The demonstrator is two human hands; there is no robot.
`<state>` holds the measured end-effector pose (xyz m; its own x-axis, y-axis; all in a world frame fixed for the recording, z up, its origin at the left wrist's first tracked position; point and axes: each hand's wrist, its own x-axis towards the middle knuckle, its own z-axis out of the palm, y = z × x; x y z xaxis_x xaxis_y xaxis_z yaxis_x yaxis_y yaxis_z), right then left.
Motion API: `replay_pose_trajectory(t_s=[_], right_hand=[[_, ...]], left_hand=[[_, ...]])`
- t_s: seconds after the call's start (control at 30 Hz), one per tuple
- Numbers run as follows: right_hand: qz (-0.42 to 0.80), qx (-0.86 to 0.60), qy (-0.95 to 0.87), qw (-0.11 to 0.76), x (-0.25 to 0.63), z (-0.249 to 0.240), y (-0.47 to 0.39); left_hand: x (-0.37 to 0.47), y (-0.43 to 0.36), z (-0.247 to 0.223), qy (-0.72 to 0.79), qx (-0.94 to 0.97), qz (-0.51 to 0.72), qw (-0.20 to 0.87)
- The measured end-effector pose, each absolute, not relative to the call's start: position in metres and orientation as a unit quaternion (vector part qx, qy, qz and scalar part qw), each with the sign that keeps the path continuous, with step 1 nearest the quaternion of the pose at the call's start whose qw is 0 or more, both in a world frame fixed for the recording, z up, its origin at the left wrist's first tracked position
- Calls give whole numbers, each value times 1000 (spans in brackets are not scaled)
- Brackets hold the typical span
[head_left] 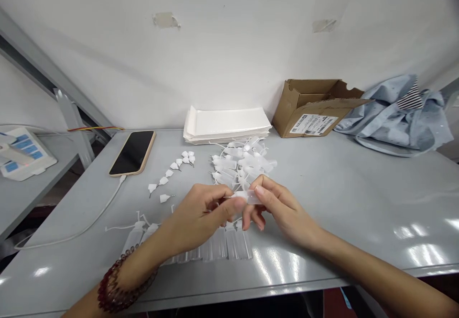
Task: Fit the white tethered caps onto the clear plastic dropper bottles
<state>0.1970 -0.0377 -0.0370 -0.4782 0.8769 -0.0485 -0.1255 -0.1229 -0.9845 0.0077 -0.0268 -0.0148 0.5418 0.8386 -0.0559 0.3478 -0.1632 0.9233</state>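
Observation:
My left hand point(201, 215) pinches a white needle tip point(239, 194) between thumb and forefinger, its thin needle pointing left. Against its other end is a small translucent bottle point(254, 197), which my right hand point(278, 205) holds by thumb and fingers. Just behind my hands lies a heap of small translucent bottles point(225, 164) with strap-like caps. Several white needle tips point(163, 180) are scattered to the left of the heap. A row of larger-looking translucent bottles point(217, 245) lies near the front edge, partly hidden under my left hand and forearm.
A charging phone point(132, 153) lies at the left, its white cable point(96, 218) running to the table's left edge. Against the wall are a stack of white trays point(229, 122), an open cardboard box point(311, 117) and a light blue cloth bag point(401, 117). A power strip point(27, 153) stands far left.

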Motion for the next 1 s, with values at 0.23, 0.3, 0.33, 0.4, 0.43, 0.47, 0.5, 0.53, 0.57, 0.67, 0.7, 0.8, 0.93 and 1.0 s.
replay_pose_trajectory(t_s=[0.23, 0.3, 0.33, 0.4, 0.43, 0.47, 0.5, 0.53, 0.57, 0.67, 0.7, 0.8, 0.93, 1.0], right_hand=[[521, -400, -655, 375, 200, -42, -44], [530, -420, -637, 370, 200, -42, -41], [546, -428, -620, 365, 200, -42, -39], [583, -437, -588, 351, 200, -42, -34], [598, -438, -575, 345, 199, -42, -31], [610, -437, -566, 341, 199, -42, -30], [616, -435, -561, 342, 198, -41, -30], [616, -433, -561, 344, 198, -41, -30], [613, -431, -564, 348, 197, -41, -31], [590, -417, -590, 361, 197, -41, -36], [578, -412, -602, 366, 197, -41, -37], [533, -401, -641, 381, 199, -44, -40], [454, -432, -680, 382, 201, -47, -40], [434, -453, -681, 378, 201, -48, -41]], left_hand=[[4, -27, -13, 400, 764, 219, 457], [4, -27, -18, 380, 805, 239, 388], [5, -27, -22, 364, 827, 255, 345], [6, -26, -29, 333, 857, 289, 266], [7, -26, -32, 325, 863, 300, 246], [8, -26, -33, 328, 861, 305, 242], [8, -26, -33, 339, 852, 306, 255], [9, -26, -32, 356, 839, 299, 284], [9, -27, -29, 375, 821, 286, 321], [10, -27, -19, 428, 753, 226, 445], [9, -27, -16, 436, 730, 205, 485], [9, -26, -11, 422, 667, 167, 590], [8, -24, -11, 393, 619, 165, 659], [8, -24, -11, 387, 609, 170, 671]])
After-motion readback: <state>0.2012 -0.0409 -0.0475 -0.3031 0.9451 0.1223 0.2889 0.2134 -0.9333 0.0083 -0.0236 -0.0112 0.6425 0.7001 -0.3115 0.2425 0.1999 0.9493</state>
